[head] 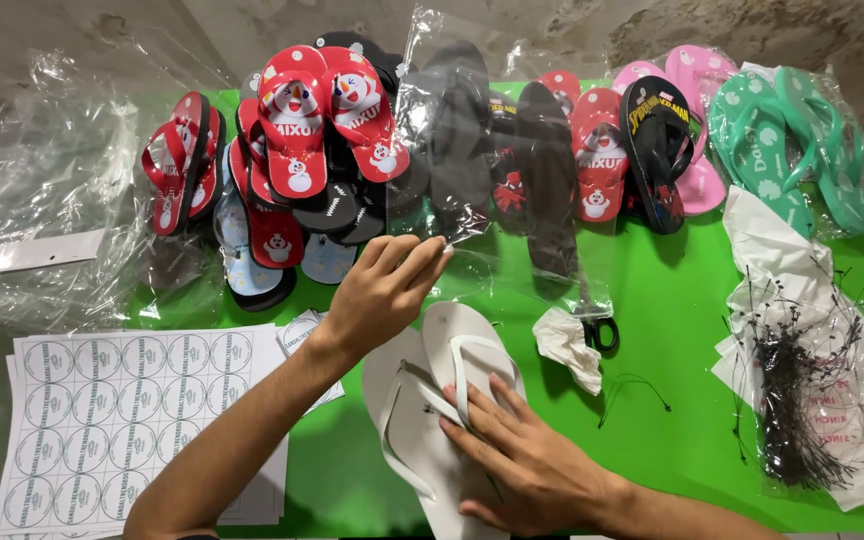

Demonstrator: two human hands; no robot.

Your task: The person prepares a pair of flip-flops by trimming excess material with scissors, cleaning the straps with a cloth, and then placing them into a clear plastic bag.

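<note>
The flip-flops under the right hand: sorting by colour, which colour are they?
Plain white flip-flops, straps included; the head view shows it.
</note>
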